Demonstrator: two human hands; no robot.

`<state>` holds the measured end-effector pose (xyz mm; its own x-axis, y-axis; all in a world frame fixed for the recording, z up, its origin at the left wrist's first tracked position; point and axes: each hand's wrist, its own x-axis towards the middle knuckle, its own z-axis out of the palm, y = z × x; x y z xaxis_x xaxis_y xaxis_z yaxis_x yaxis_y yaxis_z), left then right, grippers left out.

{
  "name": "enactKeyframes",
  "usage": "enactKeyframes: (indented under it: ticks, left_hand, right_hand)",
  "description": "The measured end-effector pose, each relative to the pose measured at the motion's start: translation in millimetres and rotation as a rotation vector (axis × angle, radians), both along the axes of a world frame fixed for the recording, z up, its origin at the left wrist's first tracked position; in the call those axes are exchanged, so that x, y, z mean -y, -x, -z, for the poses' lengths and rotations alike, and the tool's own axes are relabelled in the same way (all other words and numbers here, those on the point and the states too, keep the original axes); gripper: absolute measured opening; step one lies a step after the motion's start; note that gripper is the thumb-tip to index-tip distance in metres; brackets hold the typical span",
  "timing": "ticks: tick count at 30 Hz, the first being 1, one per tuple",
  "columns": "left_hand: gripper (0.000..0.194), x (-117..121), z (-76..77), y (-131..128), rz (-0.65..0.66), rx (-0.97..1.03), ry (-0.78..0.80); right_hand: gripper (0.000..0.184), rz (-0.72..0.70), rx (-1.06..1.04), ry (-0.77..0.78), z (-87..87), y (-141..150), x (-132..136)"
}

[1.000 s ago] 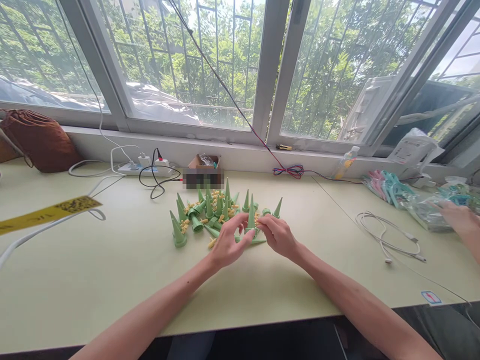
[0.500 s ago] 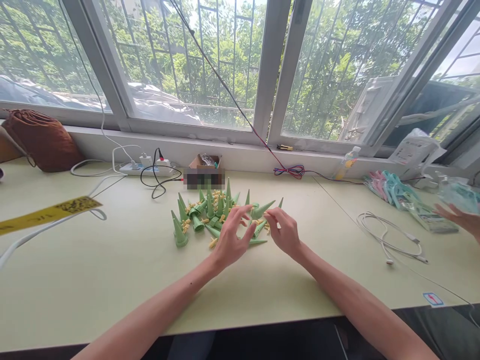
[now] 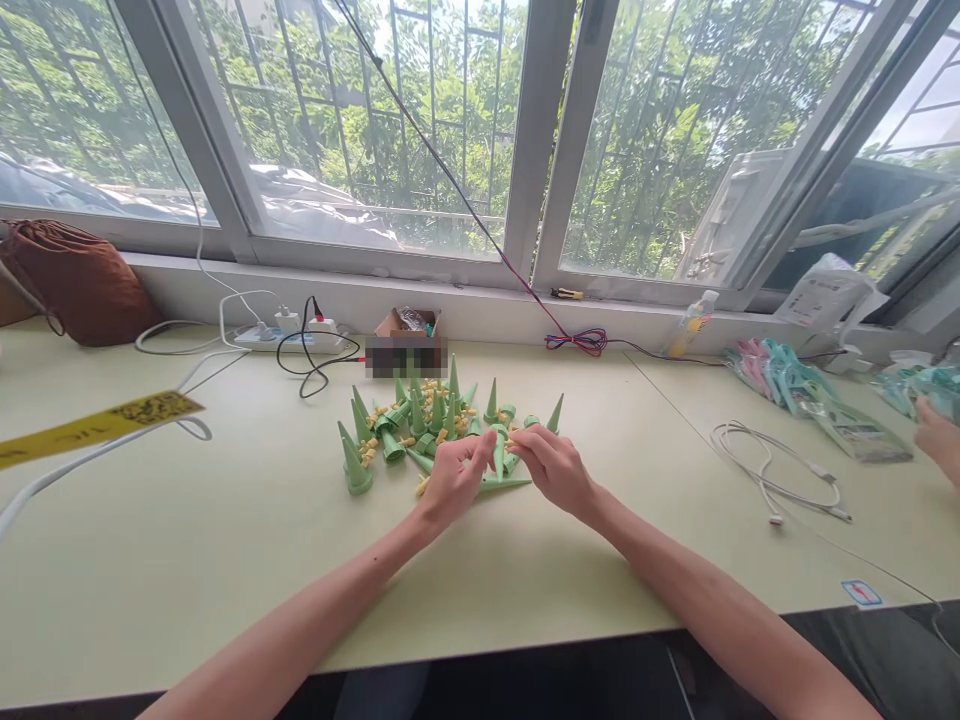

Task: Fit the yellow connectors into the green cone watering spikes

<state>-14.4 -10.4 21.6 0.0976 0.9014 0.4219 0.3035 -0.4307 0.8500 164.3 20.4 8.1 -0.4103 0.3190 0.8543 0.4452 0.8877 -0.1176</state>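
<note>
A soft brown bag (image 3: 82, 288) with a wrinkled, gathered top sits far left on the smooth, pale table (image 3: 225, 560); next, a leftmost cone (image 3: 358, 472) stands on its round, wide foot, its sharp tip up; beside it is a heap of green cones (image 3: 454, 385), smooth and hard like plastic, some upright, some on their sides; little knobbly yellow bits (image 3: 367, 453) are mixed in.

The left hand (image 3: 452, 484) has its thumb and fingertips closed on the wide end of a held cone (image 3: 499, 458); this cone is just right of those fingers, between the two hands, and its long line runs from the wide end at the back to the thin tip pointing at the person; the left hand seems the nearer one; a small yellow piece (image 3: 511, 441) sticks out at the cone's right side; the right hand (image 3: 556, 472) has its fingertips pinched together on that piece.
</note>
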Motion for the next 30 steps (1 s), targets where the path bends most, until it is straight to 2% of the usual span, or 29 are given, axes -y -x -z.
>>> enactKeyframes:
  ticks: [11,19,22,24,26,30]
  left_hand:
    - [0.049,3.0,-7.1,1.1,0.042,-0.066,-0.064]
    - [0.024,0.5,1.4,2.0,0.088,-0.216,-0.262]
    - [0.013,0.2,3.1,2.0,0.096,-0.223,-0.323]
    - [0.013,-0.4,3.3,1.5,0.104,-0.209,-0.331]
    - [0.015,-1.3,3.6,0.7,0.082,-0.206,-0.334]
    - [0.021,-1.9,4.3,-0.8,-0.07,-0.206,-0.363]
  right_hand:
    - [0.016,-0.036,-0.017,0.07,6.6,-2.6,-5.4]
    - [0.021,-0.029,-0.005,0.093,3.3,-4.1,-4.1]
    - [0.024,-0.033,-0.003,0.094,2.7,-2.7,-1.9]
    - [0.024,-0.041,-0.008,0.097,2.3,-1.7,-1.2]
    - [0.023,-0.054,-0.027,0.107,1.8,-1.1,-1.3]
    - [0.022,-0.035,-0.11,0.129,-1.0,-1.2,-2.1]
